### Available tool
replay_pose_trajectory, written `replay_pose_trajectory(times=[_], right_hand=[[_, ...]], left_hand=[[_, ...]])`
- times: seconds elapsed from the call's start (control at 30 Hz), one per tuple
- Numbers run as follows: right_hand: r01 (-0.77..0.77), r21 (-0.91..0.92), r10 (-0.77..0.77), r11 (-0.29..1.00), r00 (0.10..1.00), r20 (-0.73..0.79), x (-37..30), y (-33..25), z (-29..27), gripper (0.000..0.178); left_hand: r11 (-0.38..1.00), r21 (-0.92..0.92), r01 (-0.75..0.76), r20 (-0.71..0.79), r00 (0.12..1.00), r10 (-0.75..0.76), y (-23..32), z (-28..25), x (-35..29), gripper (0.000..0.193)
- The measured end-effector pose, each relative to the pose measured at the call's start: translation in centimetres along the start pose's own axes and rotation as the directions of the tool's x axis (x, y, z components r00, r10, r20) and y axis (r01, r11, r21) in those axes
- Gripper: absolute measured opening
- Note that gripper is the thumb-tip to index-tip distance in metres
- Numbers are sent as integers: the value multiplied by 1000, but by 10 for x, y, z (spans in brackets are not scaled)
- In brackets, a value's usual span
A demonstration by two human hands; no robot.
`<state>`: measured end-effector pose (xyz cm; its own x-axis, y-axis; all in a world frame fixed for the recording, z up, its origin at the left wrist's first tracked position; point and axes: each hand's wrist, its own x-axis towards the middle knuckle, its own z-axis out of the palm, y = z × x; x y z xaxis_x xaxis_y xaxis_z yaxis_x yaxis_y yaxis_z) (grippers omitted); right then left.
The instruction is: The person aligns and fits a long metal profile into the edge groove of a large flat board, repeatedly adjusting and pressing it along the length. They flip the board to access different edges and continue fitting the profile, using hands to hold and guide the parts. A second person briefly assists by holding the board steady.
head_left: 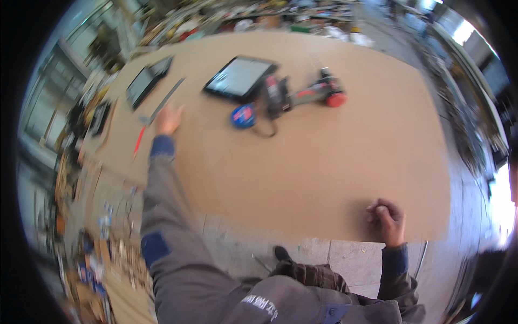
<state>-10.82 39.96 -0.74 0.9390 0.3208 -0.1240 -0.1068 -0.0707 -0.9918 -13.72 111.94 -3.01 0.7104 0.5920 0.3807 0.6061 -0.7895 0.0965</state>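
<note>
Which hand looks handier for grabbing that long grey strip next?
Probably the left hand: it is right beside the grey strip, though blur hides whether they touch. The right hand is curled at the tabletop's near right side, much farther away.

A grey-brown work jacket (186,270) clothes the person, its long, creased sleeves ending in dark navy cuffs (163,146) at the bare left hand (169,120) and right hand (389,220). A squarish navy patch (155,249) sits partway up the left sleeve, white lettering (260,305) crosses the chest, and a small navy panel (334,311) shows on the jacket's front. Below are dark brownish, wrinkled trousers (318,275) and a black shoe (283,254).
</note>
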Motion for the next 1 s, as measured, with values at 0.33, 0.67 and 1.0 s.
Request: replay_pose_trajectory(times=[0.33,0.67,1.0], right_hand=[[45,-6,-45,999,999,0,-7,-3,0,22],[0,19,1,1000,999,-45,-3,-9,0,20],[-30,1,30,1000,999,-37,-3,-11,4,20]], left_hand=[[984,10,175,3,985,-175,-12,13,21,66],[985,139,100,-3,995,-101,-76,38,76,52],[981,-191,42,195,981,-4,-24,-7,52,40]])
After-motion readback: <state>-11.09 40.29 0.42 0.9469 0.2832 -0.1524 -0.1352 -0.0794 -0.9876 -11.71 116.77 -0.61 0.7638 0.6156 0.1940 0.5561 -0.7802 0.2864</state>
